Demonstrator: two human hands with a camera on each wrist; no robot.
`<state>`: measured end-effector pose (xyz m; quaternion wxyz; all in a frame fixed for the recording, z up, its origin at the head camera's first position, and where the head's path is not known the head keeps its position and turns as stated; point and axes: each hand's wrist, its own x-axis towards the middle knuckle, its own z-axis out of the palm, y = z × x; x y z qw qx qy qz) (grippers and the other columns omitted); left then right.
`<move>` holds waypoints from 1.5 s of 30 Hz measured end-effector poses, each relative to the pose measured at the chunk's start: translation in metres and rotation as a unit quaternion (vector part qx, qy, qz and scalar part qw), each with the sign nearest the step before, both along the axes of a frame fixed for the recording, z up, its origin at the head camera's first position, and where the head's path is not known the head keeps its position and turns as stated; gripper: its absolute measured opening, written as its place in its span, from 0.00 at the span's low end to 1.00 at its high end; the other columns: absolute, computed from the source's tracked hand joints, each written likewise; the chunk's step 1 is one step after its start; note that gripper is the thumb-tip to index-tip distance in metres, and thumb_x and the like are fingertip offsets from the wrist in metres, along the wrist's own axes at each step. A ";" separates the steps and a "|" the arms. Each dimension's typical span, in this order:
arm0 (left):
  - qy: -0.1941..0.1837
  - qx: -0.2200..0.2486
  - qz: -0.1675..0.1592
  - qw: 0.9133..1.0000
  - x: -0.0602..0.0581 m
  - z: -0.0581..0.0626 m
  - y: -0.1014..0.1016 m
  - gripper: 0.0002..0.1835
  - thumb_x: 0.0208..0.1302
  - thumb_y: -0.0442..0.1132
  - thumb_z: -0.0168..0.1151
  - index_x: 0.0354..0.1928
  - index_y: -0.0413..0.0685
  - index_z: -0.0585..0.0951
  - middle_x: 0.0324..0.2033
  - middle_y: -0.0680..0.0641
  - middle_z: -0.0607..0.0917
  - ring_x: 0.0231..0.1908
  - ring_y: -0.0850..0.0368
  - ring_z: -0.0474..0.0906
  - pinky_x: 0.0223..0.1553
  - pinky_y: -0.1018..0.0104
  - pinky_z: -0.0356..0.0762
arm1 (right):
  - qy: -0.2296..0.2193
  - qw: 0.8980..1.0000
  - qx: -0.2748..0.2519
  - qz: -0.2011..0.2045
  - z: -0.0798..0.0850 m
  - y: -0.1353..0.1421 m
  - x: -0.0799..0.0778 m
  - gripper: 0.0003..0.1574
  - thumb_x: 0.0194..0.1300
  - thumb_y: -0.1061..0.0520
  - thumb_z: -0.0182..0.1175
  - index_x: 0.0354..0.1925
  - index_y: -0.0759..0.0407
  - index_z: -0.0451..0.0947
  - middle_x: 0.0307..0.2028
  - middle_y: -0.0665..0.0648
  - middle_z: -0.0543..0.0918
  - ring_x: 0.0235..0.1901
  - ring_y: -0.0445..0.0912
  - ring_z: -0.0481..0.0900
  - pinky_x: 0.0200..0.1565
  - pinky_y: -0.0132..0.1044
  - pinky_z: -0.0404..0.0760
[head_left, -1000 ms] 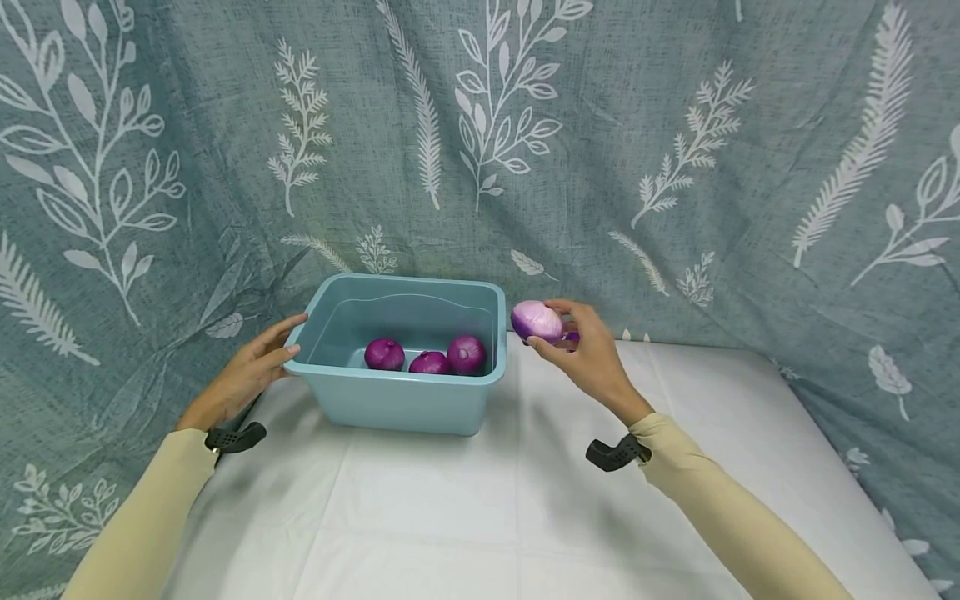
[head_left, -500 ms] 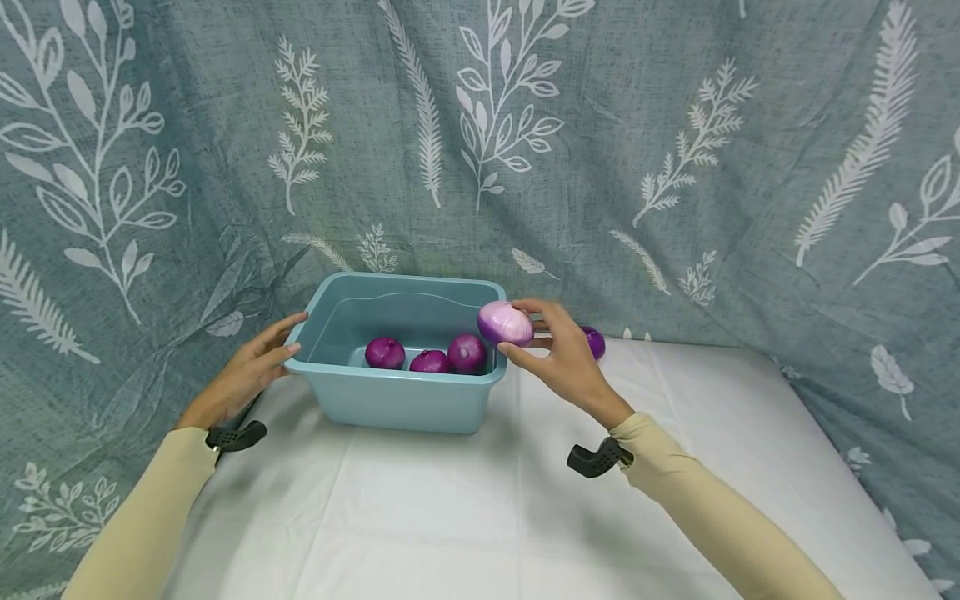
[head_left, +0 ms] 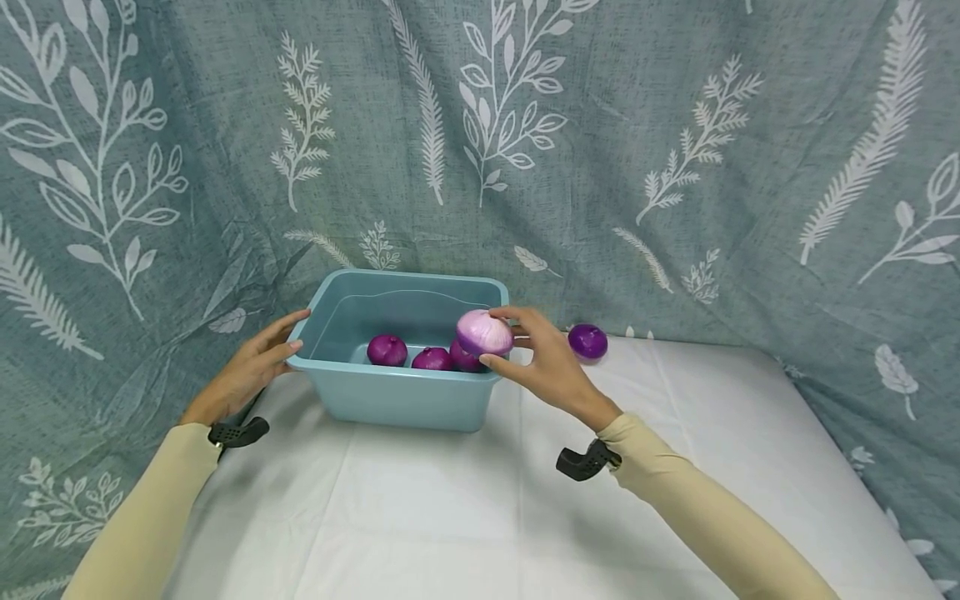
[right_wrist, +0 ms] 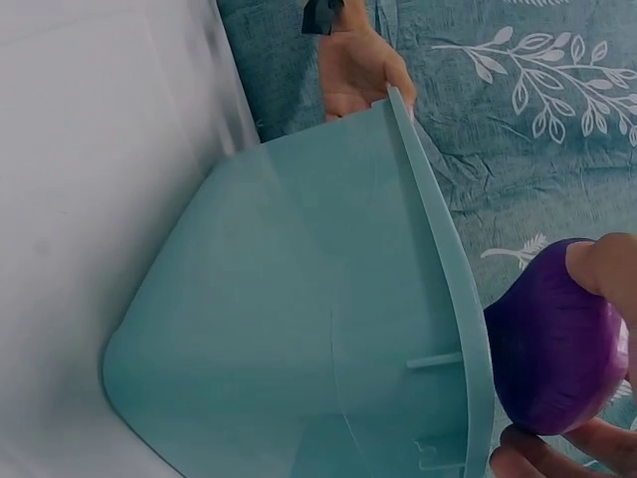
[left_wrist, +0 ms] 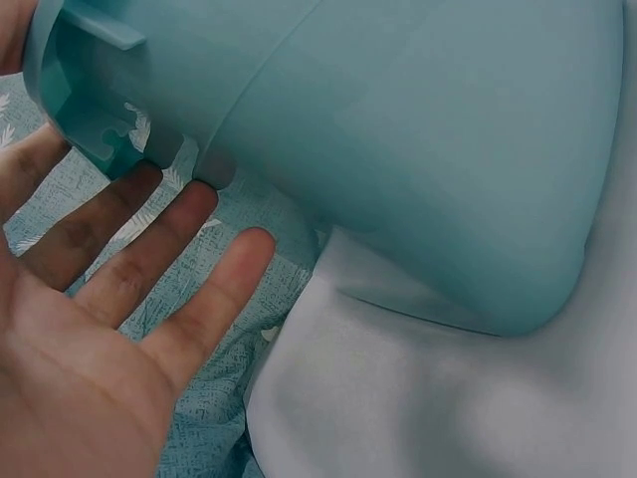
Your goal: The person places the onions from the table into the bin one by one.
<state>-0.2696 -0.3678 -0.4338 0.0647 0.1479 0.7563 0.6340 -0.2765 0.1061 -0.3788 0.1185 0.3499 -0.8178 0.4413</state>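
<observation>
A blue-green plastic bin (head_left: 405,402) stands on the white cloth in the head view. My left hand (head_left: 251,362) holds its left end at the rim, thumb on top; in the left wrist view several fingers (left_wrist: 239,269) stay nearly straight below it. My right hand (head_left: 551,362) grips a red onion (head_left: 485,333), pale pink above and purple below, between thumb and fingers over the bin's right end. Inside the bin lie three darker red onions, a left onion (head_left: 387,350), a middle onion (head_left: 432,359) and a right onion (head_left: 462,358), partly hidden behind the held one.
Another purple onion (head_left: 588,342) lies on the white cloth (head_left: 420,517) right of the bin, near the back edge. A grey-green leaf-patterned curtain (head_left: 420,133) hangs behind and along both sides.
My right hand has carried the held onion leftward from beside the bin to over its right end. The onion on the cloth has come into full view. The left hand stays at the rim.
</observation>
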 end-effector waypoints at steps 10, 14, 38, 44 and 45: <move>-0.001 0.000 -0.001 1.000 -0.001 0.001 0.001 0.31 0.84 0.45 0.48 0.82 0.67 0.54 0.82 0.48 0.44 0.79 0.42 0.45 0.59 0.64 0.77 | 0.016 0.999 0.027 0.016 -0.004 -0.004 -0.001 0.39 0.63 0.50 0.76 0.68 0.55 0.73 0.62 0.51 0.77 0.59 0.49 0.78 0.58 0.37 0.81; 0.000 -0.003 0.000 1.000 0.001 0.001 0.000 0.31 0.84 0.45 0.49 0.82 0.68 0.54 0.82 0.49 0.45 0.79 0.42 0.46 0.59 0.62 0.76 | -0.001 0.999 0.039 0.008 -0.005 -0.002 0.000 0.37 0.64 0.51 0.75 0.68 0.52 0.73 0.62 0.53 0.77 0.59 0.51 0.79 0.60 0.40 0.80; 0.000 -0.004 0.000 1.000 0.003 0.000 0.001 0.32 0.84 0.45 0.48 0.83 0.67 0.53 0.82 0.47 0.43 0.78 0.40 0.46 0.59 0.64 0.77 | 0.002 0.992 0.042 -0.120 -0.033 0.053 -0.038 0.29 0.70 0.49 0.69 0.65 0.57 0.77 0.58 0.57 0.80 0.53 0.51 0.80 0.53 0.47 0.84; -0.005 0.000 0.003 1.000 0.002 0.001 0.002 0.32 0.84 0.46 0.49 0.83 0.66 0.53 0.82 0.47 0.43 0.79 0.41 0.45 0.59 0.64 0.77 | -0.033 0.984 0.048 -0.167 -0.052 0.078 -0.059 0.32 0.70 0.47 0.70 0.66 0.59 0.76 0.57 0.60 0.79 0.52 0.56 0.80 0.52 0.53 0.83; -0.004 0.000 0.003 1.000 0.001 0.001 0.002 0.32 0.84 0.46 0.49 0.83 0.66 0.53 0.82 0.47 0.43 0.79 0.41 0.46 0.59 0.63 0.77 | -0.037 0.983 0.047 -0.173 -0.055 0.082 -0.062 0.32 0.69 0.47 0.70 0.66 0.59 0.76 0.57 0.60 0.79 0.52 0.56 0.80 0.52 0.53 0.83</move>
